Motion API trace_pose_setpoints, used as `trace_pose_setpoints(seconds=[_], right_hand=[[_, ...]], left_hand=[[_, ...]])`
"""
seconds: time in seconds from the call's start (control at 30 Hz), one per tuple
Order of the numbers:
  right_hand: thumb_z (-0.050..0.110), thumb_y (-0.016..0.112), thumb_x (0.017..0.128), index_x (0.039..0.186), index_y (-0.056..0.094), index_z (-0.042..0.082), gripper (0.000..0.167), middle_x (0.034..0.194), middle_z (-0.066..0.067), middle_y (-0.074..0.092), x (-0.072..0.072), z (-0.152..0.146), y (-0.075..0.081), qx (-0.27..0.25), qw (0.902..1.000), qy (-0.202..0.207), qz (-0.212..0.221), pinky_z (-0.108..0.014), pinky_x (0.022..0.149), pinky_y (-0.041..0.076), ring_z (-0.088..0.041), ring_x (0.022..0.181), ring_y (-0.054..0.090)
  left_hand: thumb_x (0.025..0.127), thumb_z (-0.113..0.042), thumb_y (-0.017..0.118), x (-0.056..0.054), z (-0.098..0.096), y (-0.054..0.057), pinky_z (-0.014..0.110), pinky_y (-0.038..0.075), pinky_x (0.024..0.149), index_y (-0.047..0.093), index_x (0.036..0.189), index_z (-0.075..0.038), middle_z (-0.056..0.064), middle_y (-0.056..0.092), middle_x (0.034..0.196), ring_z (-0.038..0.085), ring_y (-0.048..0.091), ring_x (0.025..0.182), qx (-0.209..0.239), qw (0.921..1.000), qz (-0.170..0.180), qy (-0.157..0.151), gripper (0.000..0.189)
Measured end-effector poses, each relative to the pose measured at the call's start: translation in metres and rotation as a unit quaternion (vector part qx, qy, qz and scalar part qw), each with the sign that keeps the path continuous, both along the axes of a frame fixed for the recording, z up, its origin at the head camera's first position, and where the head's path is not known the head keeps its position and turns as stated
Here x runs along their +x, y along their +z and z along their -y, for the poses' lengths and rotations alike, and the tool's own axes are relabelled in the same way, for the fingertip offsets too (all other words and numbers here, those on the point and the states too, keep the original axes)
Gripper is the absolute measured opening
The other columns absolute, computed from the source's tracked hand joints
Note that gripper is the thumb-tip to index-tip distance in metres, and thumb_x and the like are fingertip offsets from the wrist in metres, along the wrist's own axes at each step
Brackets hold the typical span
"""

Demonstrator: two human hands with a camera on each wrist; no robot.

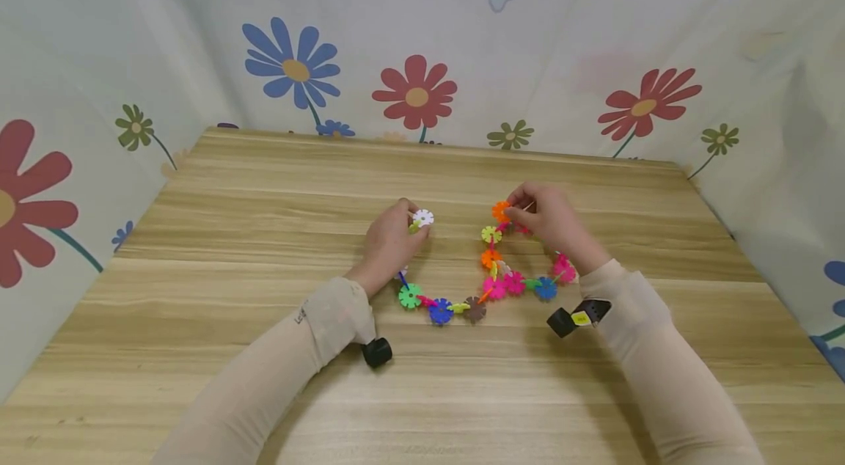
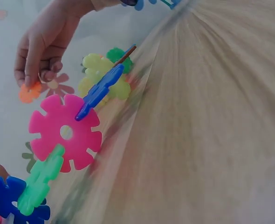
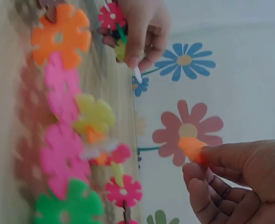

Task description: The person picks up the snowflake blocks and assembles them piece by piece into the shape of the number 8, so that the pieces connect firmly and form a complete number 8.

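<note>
Notched plastic snowflake discs of several colours are linked into a chain, with a green disc (image 1: 410, 296), a blue disc (image 1: 441, 312) and a brown disc (image 1: 474, 309) along its near curve. My left hand (image 1: 394, 239) pinches a white disc (image 1: 423, 218) at the chain's left end, beside a yellow-green one. Between thumb and forefinger, my right hand (image 1: 549, 219) holds an orange disc (image 3: 191, 148). Below that disc in the head view come a yellow disc (image 1: 491, 235) and another orange one. Part of the chain's right loop lies hidden under the right hand.
Both hands work above a wood-grain table (image 1: 264, 186). Behind it hangs a white curtain (image 1: 370, 3) printed with flowers and a butterfly. Dark wrist cameras stick out under the left sleeve (image 1: 337, 315) and the right sleeve (image 1: 634, 304).
</note>
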State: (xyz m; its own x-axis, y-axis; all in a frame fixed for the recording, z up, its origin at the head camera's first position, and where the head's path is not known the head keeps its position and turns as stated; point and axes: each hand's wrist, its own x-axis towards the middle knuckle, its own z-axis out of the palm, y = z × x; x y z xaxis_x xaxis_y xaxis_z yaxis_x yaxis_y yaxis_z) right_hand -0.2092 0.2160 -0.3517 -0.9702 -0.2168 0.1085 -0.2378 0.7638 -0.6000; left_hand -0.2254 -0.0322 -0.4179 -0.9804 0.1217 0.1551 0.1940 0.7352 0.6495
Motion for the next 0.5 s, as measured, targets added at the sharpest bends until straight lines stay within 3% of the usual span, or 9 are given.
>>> trace_pose_setpoints(seconds=[0.27,0.5], right_hand=[[0.012,0.058,0.096,0.107,0.052,0.0,0.018,0.088,-0.023,0.067,0.005,0.023,-0.016,-0.064,0.9977,0.016,0.011,-0.031,0.058,0.056,-0.024,0.065,0.064],[0.013,0.064,0.092,0.106,0.058,0.001,0.019,0.087,-0.014,0.068,0.01,0.039,-0.032,-0.023,0.9973,0.019,-0.067,-0.03,0.063,0.055,-0.022,0.071,0.065]], left_hand=[[0.089,-0.027,0.068,0.0,0.0,0.001,0.039,0.051,0.088,0.057,0.122,-0.008,0.011,0.066,0.111,0.026,0.062,0.102,0.026,0.9984,0.0,-0.05,0.04],[0.089,-0.026,0.069,0.003,-0.003,0.001,0.039,0.051,0.09,0.057,0.123,-0.011,0.011,0.067,0.113,0.025,0.064,0.103,0.029,0.9961,-0.006,-0.083,0.039]])
